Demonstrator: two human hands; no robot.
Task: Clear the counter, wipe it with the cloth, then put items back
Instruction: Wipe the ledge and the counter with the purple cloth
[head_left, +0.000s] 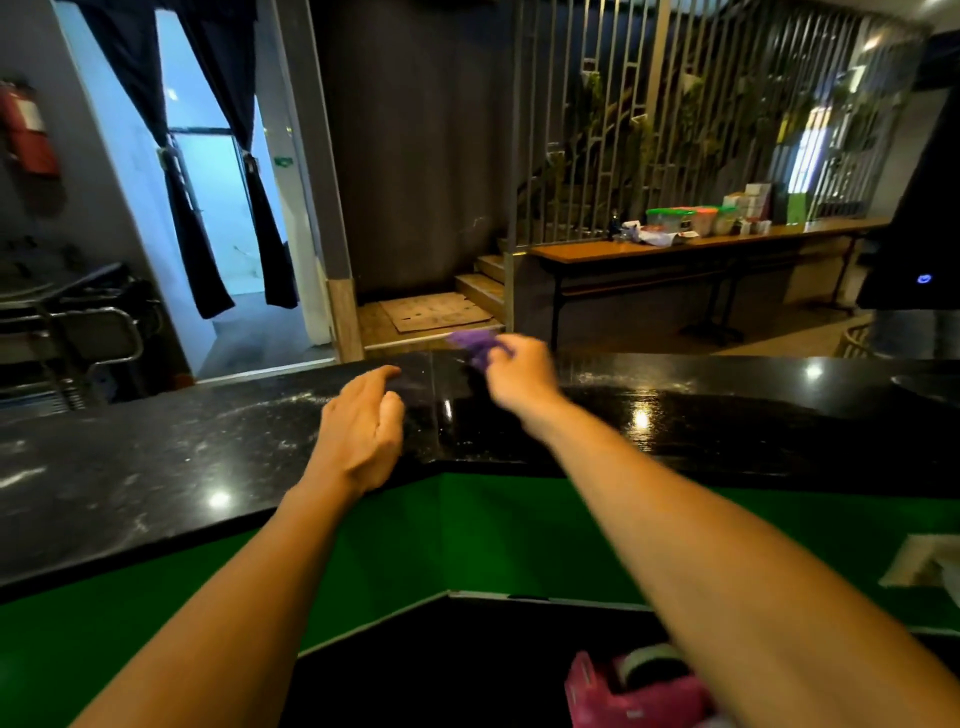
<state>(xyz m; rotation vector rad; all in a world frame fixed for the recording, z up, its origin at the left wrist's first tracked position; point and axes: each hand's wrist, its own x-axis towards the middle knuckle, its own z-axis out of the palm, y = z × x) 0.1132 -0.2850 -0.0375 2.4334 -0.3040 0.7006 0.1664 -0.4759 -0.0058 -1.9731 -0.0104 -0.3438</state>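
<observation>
A black speckled stone counter (156, 457) runs across the view and bends at a corner in the middle. My right hand (519, 379) grips a small purple cloth (475, 345) bunched at its fingertips, just above the counter's far edge. My left hand (363, 426) hovers over the counter near the corner, palm down, fingers relaxed, holding nothing. The stone to the right of the seam shines wet; the left stretch shows pale streaks.
A green inner ledge (467, 530) lies below the counter. A pink tape dispenser (639, 691) sits at the bottom, under my right forearm. Papers (924, 564) lie at the right edge. A long wooden table (701, 247) with containers stands across the room.
</observation>
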